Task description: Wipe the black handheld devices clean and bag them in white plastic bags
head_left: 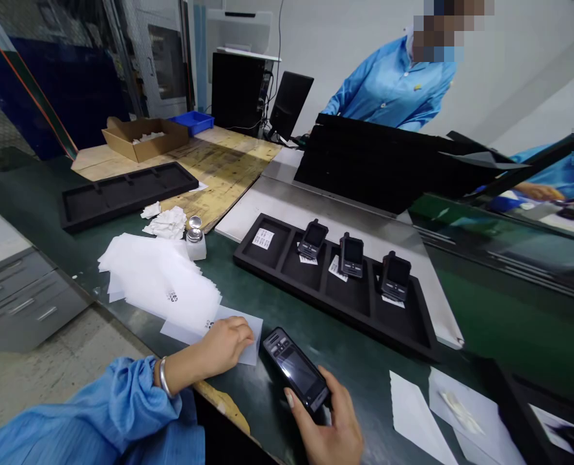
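My right hand grips the lower end of a black handheld device with a screen and several buttons, held tilted above the green table, screen up. The fingers of my left hand are curled together on a frosted plastic bag. That bag lies at the near edge of a fanned stack of frosted bags, some with a printed recycling mark. Ahead, a black compartment tray holds three small black handheld devices and white labels; its leftmost compartment has only a label.
A dispenser bottle and crumpled white tissues stand behind the bags. Further back are another black tray, a cardboard box and a blue bin. White sheets lie at right. Co-workers in blue sleeves are across the table.
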